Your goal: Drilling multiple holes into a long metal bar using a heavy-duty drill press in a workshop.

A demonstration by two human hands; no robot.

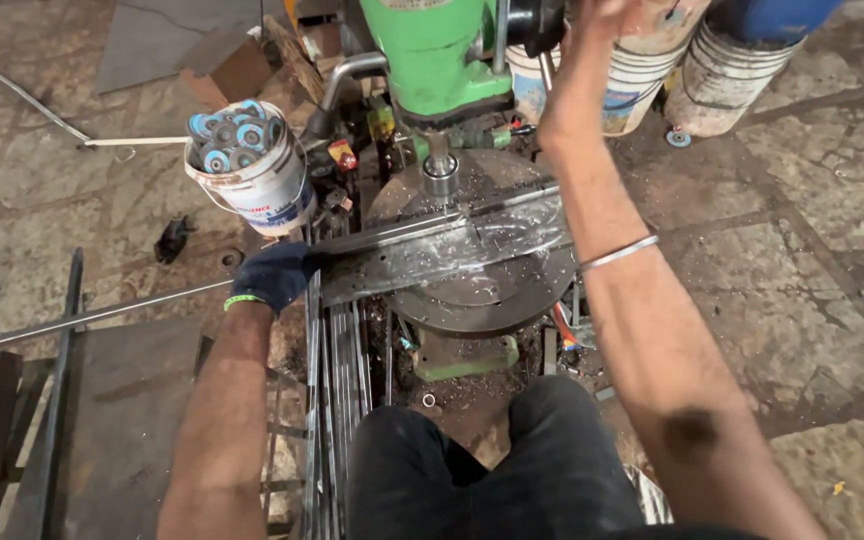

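A green drill press (439, 55) stands in front of me, its chuck (440, 172) just above a round metal table (487, 290). A flat steel angle bar (442, 250) lies across that table under the chuck. My left hand (277, 275), in a dark blue glove, grips the bar's left end. My right hand (592, 20) reaches up to the black feed handle (537, 22) at the press's right side, largely cut off by the frame's top edge. A metal bangle sits on my right forearm.
A white bucket (257, 185) of blue-centred grinding discs stands left of the press. Several long steel bars (337, 400) lie on the floor by my knee. More buckets (722, 75) stand at the back right. A long thin rod (82, 320) runs left.
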